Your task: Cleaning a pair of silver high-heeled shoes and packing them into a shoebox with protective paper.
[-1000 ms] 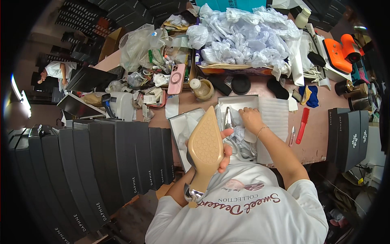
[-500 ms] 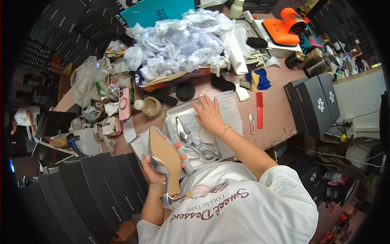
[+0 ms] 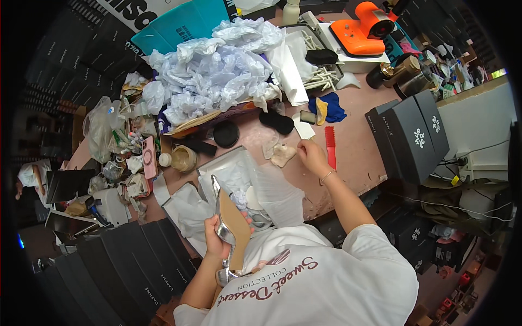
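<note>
R hand (image 3: 311, 155) is pinching a beige insole pad (image 3: 283, 155) on the bench, well right of the L hand (image 3: 217, 239), which is gripping a silver pointed heel shoe (image 3: 231, 231), toe up.

The left hand (image 3: 216, 239) is near the body, fingers curled shut in a grip, forearm bent up from the lower left. The right arm stretches far right, right hand (image 3: 311, 156) palm down, fingers pinching.

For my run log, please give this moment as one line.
left hand: holds silver high-heel shoe, sole up | right hand: on beige insole pad | open shoebox between
</note>
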Tool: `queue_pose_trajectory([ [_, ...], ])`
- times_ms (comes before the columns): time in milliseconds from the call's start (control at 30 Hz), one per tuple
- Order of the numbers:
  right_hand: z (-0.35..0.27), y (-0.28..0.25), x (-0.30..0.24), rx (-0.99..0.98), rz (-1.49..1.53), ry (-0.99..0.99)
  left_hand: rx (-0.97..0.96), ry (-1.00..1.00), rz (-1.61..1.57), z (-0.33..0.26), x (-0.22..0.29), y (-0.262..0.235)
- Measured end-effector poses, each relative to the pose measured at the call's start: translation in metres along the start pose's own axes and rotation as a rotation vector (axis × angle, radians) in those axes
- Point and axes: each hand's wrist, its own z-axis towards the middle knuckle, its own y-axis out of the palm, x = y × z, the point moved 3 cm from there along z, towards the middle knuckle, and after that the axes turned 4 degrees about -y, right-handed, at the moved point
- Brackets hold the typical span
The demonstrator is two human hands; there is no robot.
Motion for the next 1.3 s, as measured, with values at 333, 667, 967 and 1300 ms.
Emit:
queue_pose_trajectory([
  [333,0.002,0.034,-0.001,-0.16,-0.387,-0.513,0.115,0.124,-0.077,0.005,0.001,0.004],
  [667,-0.002,-0.013,-0.04,-0.293,1.013,0.167,0.002,0.108,-0.074,0.008,0.001,0.002],
  [967,-0.071,-0.029,-0.18,-0.129,0.507,-0.349,-0.298,0.141,-0.134,-0.008,0.001,0.009],
  [1300,-0.087,0.024,-0.253,-0.553,0.399,-0.396,-0.194,0.198,-0.184,-0.017,0.004,-0.033],
])
